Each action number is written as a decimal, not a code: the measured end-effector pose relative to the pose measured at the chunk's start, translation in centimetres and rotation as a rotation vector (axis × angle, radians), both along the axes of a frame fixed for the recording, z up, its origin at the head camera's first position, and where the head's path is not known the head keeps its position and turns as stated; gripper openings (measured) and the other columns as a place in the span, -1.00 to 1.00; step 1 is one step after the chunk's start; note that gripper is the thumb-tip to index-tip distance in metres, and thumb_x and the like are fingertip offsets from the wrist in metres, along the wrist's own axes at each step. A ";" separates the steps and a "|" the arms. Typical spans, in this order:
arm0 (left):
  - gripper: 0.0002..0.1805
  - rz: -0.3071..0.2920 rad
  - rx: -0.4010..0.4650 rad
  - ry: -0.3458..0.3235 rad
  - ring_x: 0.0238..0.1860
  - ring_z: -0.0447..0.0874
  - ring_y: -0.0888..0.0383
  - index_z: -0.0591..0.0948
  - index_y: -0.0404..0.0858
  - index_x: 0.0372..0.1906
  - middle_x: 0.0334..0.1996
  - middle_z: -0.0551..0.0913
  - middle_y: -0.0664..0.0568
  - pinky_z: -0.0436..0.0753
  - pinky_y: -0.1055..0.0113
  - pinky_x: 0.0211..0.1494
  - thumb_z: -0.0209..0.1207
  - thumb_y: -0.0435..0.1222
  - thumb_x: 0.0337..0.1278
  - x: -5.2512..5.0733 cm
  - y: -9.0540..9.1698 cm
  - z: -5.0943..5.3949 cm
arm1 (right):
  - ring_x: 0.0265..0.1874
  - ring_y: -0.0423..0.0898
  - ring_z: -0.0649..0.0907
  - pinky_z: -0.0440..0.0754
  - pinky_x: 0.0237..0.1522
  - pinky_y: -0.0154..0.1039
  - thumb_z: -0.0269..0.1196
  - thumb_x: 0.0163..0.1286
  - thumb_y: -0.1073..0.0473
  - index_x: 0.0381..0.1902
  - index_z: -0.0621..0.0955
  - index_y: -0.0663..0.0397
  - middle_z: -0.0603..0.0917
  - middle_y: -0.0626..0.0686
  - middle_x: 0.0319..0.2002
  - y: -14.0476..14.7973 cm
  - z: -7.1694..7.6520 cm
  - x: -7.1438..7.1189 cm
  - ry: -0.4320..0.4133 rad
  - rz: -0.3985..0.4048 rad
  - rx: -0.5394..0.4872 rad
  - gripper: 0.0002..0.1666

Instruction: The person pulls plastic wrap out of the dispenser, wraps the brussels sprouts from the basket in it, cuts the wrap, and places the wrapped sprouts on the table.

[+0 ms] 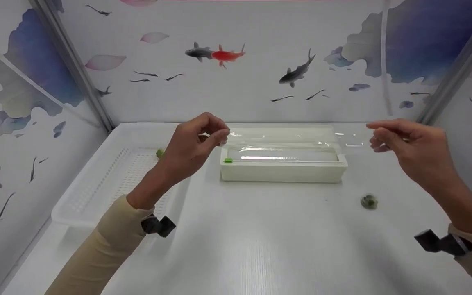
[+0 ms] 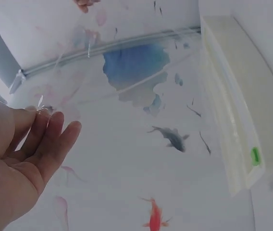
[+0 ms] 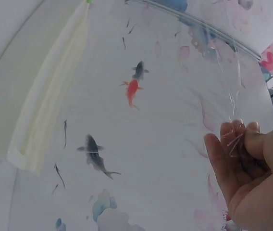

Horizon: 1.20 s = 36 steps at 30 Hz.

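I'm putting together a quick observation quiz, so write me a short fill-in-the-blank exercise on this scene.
1. The left hand and right hand hold clear film; nearer the white basket is the ____ hand.
2. The small tab on the long box is colored ____.
3. The small round item on the table lies nearer the ____ hand.

Missing words: left; green; right.

Back wall [image 1: 252,84]: printed red fish [image 1: 225,55], dark fish [image 1: 295,76], pink petals [image 1: 105,62]; grey corner posts [image 1: 74,63].
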State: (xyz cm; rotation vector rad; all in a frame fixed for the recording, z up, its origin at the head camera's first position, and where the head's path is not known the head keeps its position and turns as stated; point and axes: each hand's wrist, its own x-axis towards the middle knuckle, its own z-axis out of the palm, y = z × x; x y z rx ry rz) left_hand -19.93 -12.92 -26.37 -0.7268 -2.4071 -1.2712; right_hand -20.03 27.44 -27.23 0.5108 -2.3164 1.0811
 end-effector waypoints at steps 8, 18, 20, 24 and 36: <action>-0.84 -0.039 -0.110 -0.300 -0.17 0.69 0.16 0.64 -0.25 -0.05 -0.21 0.73 -0.02 0.69 0.28 -0.05 0.16 -0.29 0.42 3.7 -0.3 -1.9 | -0.36 -0.43 0.70 0.61 -0.25 -0.65 0.24 0.45 0.28 -0.09 0.73 0.24 0.72 -0.37 -0.33 2.1 -2.5 2.2 -0.321 0.088 0.158 -0.81; -0.81 -0.106 -0.298 -0.537 -0.18 0.71 0.16 0.73 -0.31 -0.07 -0.24 0.78 -0.03 0.69 0.27 -0.07 0.22 -0.34 0.32 5.6 -0.2 -5.3 | -0.25 -0.40 0.65 0.65 -0.16 -0.45 0.15 0.54 0.05 0.08 0.68 0.16 0.76 -0.03 -0.21 2.1 -6.0 3.9 -0.714 0.204 0.309 -0.63; -0.85 -0.110 -0.288 -0.557 -0.21 0.70 0.19 0.75 -0.31 -0.15 -0.28 0.78 -0.03 0.68 0.28 -0.11 0.23 -0.35 0.31 5.8 -0.3 -6.1 | -0.27 -0.38 0.65 0.66 -0.19 -0.41 0.15 0.54 0.06 0.12 0.66 0.21 0.76 0.00 -0.20 2.0 -7.0 4.2 -0.744 0.244 0.303 -0.61; -0.86 -0.144 -0.225 -0.625 -0.27 0.71 0.18 0.76 -0.34 -0.22 -0.33 0.78 -0.04 0.70 0.32 -0.16 0.24 -0.36 0.31 5.8 -0.4 -8.1 | -0.27 -0.30 0.68 0.66 -0.19 -0.31 0.15 0.54 0.07 0.18 0.59 0.31 0.76 0.06 -0.21 1.7 -8.9 4.8 -0.818 0.233 0.259 -0.54; -0.64 -0.091 0.118 -0.806 -0.35 0.83 0.02 0.75 -0.46 -0.23 -0.45 0.78 -0.11 0.81 0.24 -0.13 0.24 -0.17 0.35 5.6 0.1 -13.6 | -0.23 -0.22 0.77 0.76 -0.10 -0.31 0.16 0.53 -0.04 0.19 0.55 0.44 0.77 0.02 -0.33 1.8 -13.2 5.1 -0.995 0.164 0.000 -0.40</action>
